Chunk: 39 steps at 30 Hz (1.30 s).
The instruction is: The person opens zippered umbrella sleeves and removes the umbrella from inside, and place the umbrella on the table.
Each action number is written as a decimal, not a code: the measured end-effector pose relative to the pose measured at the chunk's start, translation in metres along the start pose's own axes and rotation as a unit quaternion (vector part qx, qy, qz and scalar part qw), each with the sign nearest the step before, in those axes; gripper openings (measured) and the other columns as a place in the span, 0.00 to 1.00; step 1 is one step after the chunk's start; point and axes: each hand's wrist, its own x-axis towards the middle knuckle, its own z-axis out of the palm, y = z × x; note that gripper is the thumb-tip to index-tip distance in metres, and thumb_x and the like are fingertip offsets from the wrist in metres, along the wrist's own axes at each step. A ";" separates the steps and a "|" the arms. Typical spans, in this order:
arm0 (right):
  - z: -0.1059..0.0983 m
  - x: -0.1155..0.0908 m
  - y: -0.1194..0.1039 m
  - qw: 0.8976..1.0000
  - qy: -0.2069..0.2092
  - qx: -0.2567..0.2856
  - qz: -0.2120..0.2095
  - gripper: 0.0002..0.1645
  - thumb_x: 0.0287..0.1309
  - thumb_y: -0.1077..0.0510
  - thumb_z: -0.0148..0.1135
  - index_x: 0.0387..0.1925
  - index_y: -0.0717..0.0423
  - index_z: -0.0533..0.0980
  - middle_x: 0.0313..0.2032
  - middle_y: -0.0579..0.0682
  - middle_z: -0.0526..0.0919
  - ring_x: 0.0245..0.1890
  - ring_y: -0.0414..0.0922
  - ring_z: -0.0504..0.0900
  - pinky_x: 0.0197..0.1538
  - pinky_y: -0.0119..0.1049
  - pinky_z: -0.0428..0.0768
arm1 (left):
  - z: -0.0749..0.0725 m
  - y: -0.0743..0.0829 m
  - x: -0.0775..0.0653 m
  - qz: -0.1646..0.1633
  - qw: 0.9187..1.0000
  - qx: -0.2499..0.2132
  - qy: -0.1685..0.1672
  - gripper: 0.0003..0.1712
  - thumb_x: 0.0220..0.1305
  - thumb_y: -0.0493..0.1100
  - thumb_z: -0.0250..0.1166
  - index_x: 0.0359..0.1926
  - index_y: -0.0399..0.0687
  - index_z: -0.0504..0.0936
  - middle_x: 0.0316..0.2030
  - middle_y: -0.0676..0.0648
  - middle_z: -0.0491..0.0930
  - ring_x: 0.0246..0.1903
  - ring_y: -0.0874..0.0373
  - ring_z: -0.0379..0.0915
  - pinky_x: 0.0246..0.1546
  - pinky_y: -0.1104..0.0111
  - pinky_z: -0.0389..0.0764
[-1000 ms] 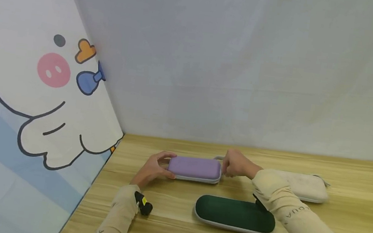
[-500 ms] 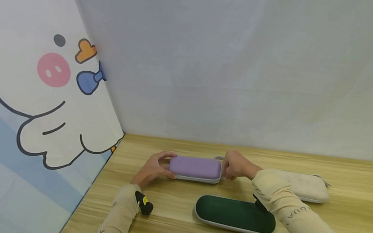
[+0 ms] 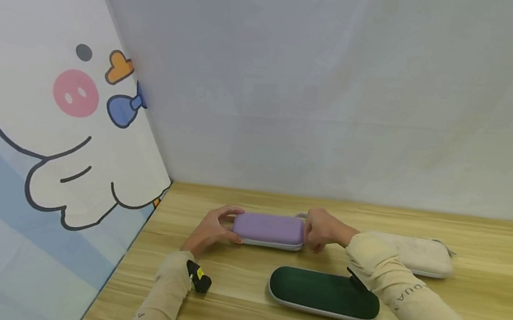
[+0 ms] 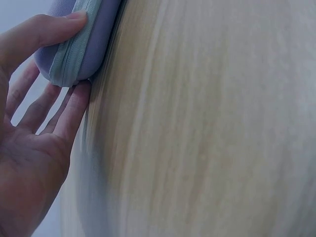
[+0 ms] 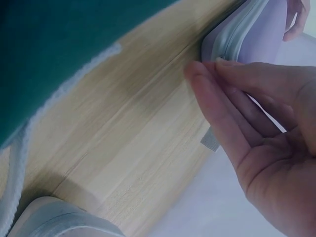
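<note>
A purple zip case with a pale zip band lies flat towards the back of the table. My left hand holds its left end, thumb on the front side and fingers at the back. In the left wrist view, the thumb presses on the zip band. At the case's right end, my right hand has its thumb and fingertips pinched together at the zip. The fingertips hide the zipper pull between them. Behind this hand, a grey strap loop sticks out from the case.
A dark green case lies in front of the purple one, partly under the right forearm's line. To the right, a beige case is partly hidden by the right sleeve. A pale curtain stands behind the wooden table.
My right hand has shifted slightly towards the front along the right end of the purple case. The left hand keeps its hold, and the case stays in place.
</note>
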 end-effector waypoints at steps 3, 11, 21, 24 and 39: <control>0.001 0.000 -0.003 1.000 -0.006 -0.001 0.005 0.13 0.37 0.77 0.54 0.10 0.66 0.81 0.10 0.53 0.78 0.11 0.46 0.80 0.17 0.35 0.78 | 0.000 0.000 -0.001 -0.002 1.000 0.002 0.003 0.43 0.36 0.36 0.80 0.58 0.51 0.76 0.57 0.47 0.74 0.56 0.51 0.71 0.52 0.57 0.73; 0.004 0.001 -0.011 1.000 -0.015 0.001 0.018 0.12 0.38 0.76 0.55 0.11 0.66 0.80 0.10 0.52 0.78 0.12 0.47 0.80 0.18 0.35 0.79 | -0.002 0.004 -0.002 -0.007 1.000 -0.001 0.000 0.41 0.35 0.36 0.80 0.56 0.54 0.77 0.56 0.47 0.75 0.55 0.51 0.71 0.52 0.56 0.73; 0.004 -0.001 -0.023 0.999 -0.023 -0.025 0.008 0.13 0.41 0.76 0.57 0.11 0.66 0.81 0.10 0.51 0.79 0.12 0.45 0.80 0.18 0.33 0.78 | -0.004 0.003 -0.002 -0.009 1.000 -0.002 -0.008 0.41 0.36 0.35 0.80 0.57 0.52 0.77 0.58 0.44 0.73 0.58 0.49 0.69 0.54 0.55 0.71; 0.005 -0.001 -0.026 0.999 -0.024 -0.025 0.006 0.13 0.41 0.77 0.56 0.11 0.65 0.81 0.10 0.51 0.79 0.12 0.46 0.80 0.18 0.32 0.78 | -0.005 0.004 -0.002 -0.005 1.000 -0.005 -0.013 0.41 0.36 0.35 0.80 0.57 0.51 0.76 0.58 0.44 0.72 0.58 0.49 0.68 0.54 0.55 0.71; 0.011 -0.001 -0.036 0.999 -0.021 -0.021 0.018 0.13 0.37 0.78 0.58 0.11 0.63 0.81 0.11 0.49 0.79 0.12 0.43 0.79 0.18 0.31 0.77 | -0.006 0.001 -0.005 0.002 1.000 -0.011 -0.013 0.41 0.35 0.34 0.80 0.56 0.54 0.77 0.56 0.49 0.74 0.56 0.52 0.70 0.52 0.58 0.74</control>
